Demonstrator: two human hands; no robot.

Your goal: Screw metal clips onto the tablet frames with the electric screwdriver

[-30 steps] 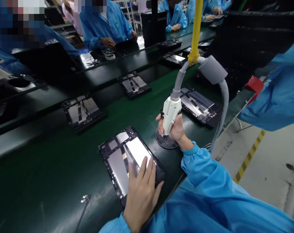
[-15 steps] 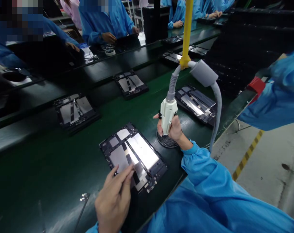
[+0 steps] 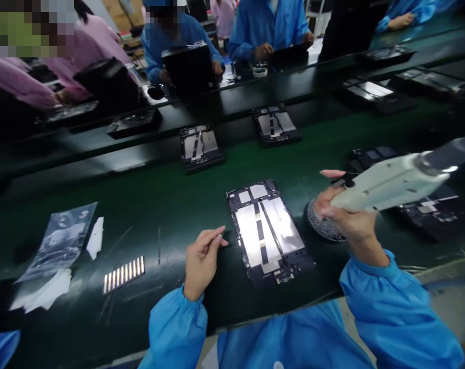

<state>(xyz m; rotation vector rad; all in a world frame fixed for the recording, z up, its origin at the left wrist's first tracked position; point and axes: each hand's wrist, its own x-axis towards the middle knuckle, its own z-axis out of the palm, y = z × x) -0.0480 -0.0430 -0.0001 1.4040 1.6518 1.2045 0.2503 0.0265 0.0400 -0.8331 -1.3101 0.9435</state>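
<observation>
An opened tablet point(image 3: 284, 225) with silvery battery panels and a dark ribbon strip lies face down on the green work surface in front of me. Just left of it is my left hand point(image 3: 202, 261), thumb and fingertips pressed together; anything between them is too small to make out. My right hand point(image 3: 345, 218) grips a pale electric screwdriver point(image 3: 393, 182), its body tilted up toward the right. The screwdriver's tip is hidden by the hand. Beneath those fingers sits a round dish point(image 3: 324, 225) with a black gridded surface, right of the tablet.
More opened tablets stand farther back, including one tablet point(image 3: 201, 147) and another point(image 3: 276, 124). At left lie a clear plastic bag point(image 3: 63, 233), white paper scraps point(image 3: 96, 238) and a card of gold strips point(image 3: 123, 275). People in blue and pink work across the line.
My view has swung left. My left hand has moved off the tablet to its left side. The screwdriver has gone from upright to slanting right, still in my right hand by the dish.
</observation>
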